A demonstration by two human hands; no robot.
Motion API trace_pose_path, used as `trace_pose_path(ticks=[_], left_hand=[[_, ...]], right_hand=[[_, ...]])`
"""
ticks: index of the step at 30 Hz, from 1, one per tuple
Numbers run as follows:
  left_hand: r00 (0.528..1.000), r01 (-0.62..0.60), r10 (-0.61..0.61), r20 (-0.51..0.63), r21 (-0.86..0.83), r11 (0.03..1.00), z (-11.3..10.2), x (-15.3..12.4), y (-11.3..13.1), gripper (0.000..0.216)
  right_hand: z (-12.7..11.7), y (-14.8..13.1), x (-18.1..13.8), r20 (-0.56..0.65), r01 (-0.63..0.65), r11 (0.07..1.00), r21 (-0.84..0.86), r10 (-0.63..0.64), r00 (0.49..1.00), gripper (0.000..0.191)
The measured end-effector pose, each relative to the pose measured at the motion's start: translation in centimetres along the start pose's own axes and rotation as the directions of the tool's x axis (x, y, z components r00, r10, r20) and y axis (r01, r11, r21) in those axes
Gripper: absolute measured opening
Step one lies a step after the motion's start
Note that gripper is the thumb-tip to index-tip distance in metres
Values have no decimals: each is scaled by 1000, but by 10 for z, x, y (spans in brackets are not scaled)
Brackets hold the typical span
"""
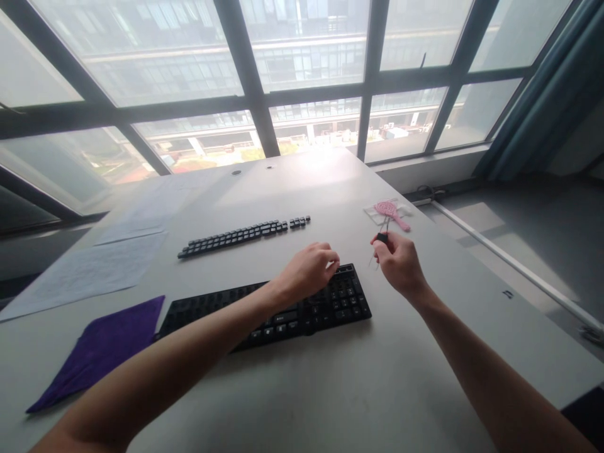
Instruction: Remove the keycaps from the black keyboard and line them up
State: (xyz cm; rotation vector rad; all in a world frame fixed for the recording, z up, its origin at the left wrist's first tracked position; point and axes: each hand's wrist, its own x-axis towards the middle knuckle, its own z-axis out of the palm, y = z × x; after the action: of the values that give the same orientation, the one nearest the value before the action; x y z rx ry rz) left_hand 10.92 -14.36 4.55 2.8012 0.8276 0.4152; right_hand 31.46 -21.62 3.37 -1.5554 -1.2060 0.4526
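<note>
A white table point(340, 390) carries everything, its far edge toward the windows. Large paper sheets point(89, 274) lie near its left edge. The black keyboard point(285, 316) sits in the nearer half of the table, its long axis running left to right, with the right end slightly farther out. A purple cloth point(101, 349) lies at the keyboard's left end. Farther toward the table's far edge, loose keys point(231, 237) stand in a row, roughly in line with the keyboard.

The left hand point(309, 269) is the nearer one: its forearm crosses the keyboard and its curled fingers are at the far right part, by the number pad; whether they pinch anything, I cannot tell. The right hand point(399, 259) is apart from the keyboard, between its right end and the table's right edge, so the keyboard lies to this hand's left. It is closed around a small black-handled wire tool point(382, 238). Just beyond, near the right edge, a pink brush point(387, 209) rests on clear plastic.
</note>
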Motion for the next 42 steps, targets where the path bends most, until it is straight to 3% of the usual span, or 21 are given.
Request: trace_pose_path(ticks=[4, 7, 11, 15, 20, 24, 34, 42], left_hand=[[998, -56, 56, 1, -5, 998, 8, -43, 40, 21], [996, -82, 83, -41, 10, 997, 17, -67, 50, 21], [992, -114, 116, -52, 31, 993, 27, -83, 54, 35], [984, -161, 163, -73, 32, 986, 34, -88, 52, 42], [975, -199, 201, -96, 30, 980, 39, -89, 48, 36], [971, -206, 209, -111, 39, 978, 42, -90, 46, 31], [960, -209, 215, -181, 53, 977, 48, -93, 45, 23], [963, -203, 210, -169, 62, 977, 46, -93, 46, 23]], right_hand=[[0, 5, 0, 97, -15, 1000, -13, 16, 995, 11], [8, 6, -7, 182, 14, 997, -75, 0, 983, 10], [17, 7, -23, 195, 111, 970, -216, -68, 979, 7], [17, 11, -42, 221, 100, 912, -398, -11, 975, 5], [19, 11, -51, 295, 76, 795, -602, 133, 946, 39], [26, 6, -52, 336, 136, 657, -741, 187, 923, 43], [30, 1, -53, 361, 213, 568, -795, 160, 919, 38], [33, -2, -55, 343, 246, 527, -814, 93, 935, 30]])
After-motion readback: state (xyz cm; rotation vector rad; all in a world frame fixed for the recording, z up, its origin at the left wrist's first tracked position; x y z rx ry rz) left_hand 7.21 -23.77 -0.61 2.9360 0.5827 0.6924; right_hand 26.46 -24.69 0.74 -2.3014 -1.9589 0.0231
